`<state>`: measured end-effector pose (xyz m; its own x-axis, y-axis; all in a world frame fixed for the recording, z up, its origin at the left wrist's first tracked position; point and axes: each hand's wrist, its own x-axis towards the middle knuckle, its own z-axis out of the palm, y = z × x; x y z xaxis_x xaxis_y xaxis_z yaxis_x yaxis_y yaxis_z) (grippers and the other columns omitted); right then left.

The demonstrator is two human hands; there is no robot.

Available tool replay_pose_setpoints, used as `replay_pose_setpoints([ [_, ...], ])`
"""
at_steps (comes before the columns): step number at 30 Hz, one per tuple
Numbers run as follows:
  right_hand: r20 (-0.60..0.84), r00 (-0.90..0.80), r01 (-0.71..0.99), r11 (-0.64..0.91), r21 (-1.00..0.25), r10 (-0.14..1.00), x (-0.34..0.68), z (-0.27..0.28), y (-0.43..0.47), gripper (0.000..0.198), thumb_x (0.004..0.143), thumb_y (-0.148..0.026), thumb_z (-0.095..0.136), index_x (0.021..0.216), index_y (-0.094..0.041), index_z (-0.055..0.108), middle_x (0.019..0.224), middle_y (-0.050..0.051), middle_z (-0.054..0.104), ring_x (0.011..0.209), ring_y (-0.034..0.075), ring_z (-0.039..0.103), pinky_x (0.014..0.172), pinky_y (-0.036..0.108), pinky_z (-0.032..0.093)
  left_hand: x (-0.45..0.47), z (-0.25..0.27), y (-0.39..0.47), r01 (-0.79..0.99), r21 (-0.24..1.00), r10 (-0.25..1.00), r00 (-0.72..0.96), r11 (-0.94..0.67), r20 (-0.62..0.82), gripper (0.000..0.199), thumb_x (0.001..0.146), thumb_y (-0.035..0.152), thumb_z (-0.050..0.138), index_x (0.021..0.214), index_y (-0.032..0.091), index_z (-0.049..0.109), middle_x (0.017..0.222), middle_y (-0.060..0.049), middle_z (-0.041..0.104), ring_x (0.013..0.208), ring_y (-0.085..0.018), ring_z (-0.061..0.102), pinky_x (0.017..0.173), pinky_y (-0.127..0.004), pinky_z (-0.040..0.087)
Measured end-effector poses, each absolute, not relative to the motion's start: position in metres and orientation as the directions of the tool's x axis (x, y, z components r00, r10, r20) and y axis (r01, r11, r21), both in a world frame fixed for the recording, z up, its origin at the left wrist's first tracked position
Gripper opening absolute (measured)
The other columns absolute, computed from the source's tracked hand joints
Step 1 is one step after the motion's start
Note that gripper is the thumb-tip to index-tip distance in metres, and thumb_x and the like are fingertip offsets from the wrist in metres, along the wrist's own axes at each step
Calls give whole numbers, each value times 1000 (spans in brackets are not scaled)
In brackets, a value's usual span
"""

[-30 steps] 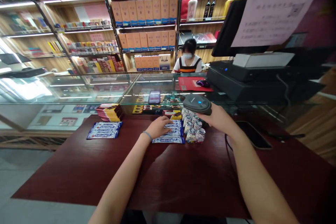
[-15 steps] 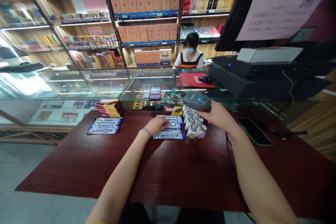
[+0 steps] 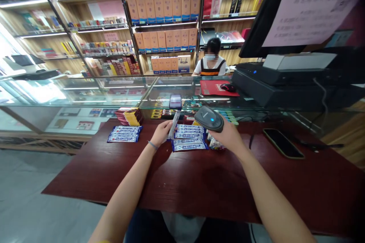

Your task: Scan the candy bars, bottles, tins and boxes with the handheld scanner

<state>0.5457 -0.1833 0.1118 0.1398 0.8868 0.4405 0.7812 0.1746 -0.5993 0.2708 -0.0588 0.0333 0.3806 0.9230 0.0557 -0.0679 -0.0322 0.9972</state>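
My left hand (image 3: 163,132) is closed on one blue-and-white packet (image 3: 174,124), tilted up on its edge above the table. In my right hand (image 3: 228,135) is a dark grey barcode scanner (image 3: 209,118) with a small blue light, its head turned toward the packet. Just right of my left hand lies a group of similar blue-and-white packets (image 3: 189,144), set side by side. Behind and below the scanner are small bottles (image 3: 230,117), partly hidden by it. Farther left lies a second group of packets (image 3: 124,134), beside a stack of red-and-yellow boxes (image 3: 129,116).
A phone (image 3: 283,143) and black cables lie at the right of the dark red table (image 3: 182,182). A glass counter (image 3: 119,93) borders its far side, with a monitor (image 3: 261,26), a mouse (image 3: 228,87) and a small display (image 3: 175,101). Beyond sits a person (image 3: 212,64).
My left hand has lifted one packet off the group and drawn it left, tilting it up. My right hand has moved the scanner slightly left and lower, toward the packet. The view has shifted slightly.
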Motion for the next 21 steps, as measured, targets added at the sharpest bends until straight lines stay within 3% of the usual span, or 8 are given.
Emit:
replay_pose_setpoints([
  [6, 370, 37, 855, 163, -493, 928, 521, 96, -195, 61, 74, -39, 73, 133, -26, 60, 94, 8, 80, 93, 36, 76, 73, 38, 56, 239, 32, -67, -301, 944, 950, 311, 135, -37, 52, 76, 55, 82, 103, 12, 70, 85, -7, 73, 69, -14, 67, 61, -23, 55],
  [14, 233, -73, 913, 159, -375, 970, 502, 80, -199, 56, 79, -44, 67, 131, -25, 64, 95, 10, 80, 91, 38, 77, 72, 39, 55, 229, 19, -69, -330, 921, 963, 235, 206, -131, 31, 88, 38, 73, 98, 9, 69, 85, -12, 73, 66, -15, 68, 58, -23, 57],
  [21, 329, -37, 915, 164, -368, 944, 509, 61, -192, 61, 77, -46, 69, 135, -28, 62, 93, 7, 80, 85, 34, 77, 67, 35, 53, 225, 19, -66, -429, 871, 956, 261, 238, -133, 27, 91, 35, 73, 101, 10, 69, 93, -12, 74, 73, -15, 71, 63, -24, 61],
])
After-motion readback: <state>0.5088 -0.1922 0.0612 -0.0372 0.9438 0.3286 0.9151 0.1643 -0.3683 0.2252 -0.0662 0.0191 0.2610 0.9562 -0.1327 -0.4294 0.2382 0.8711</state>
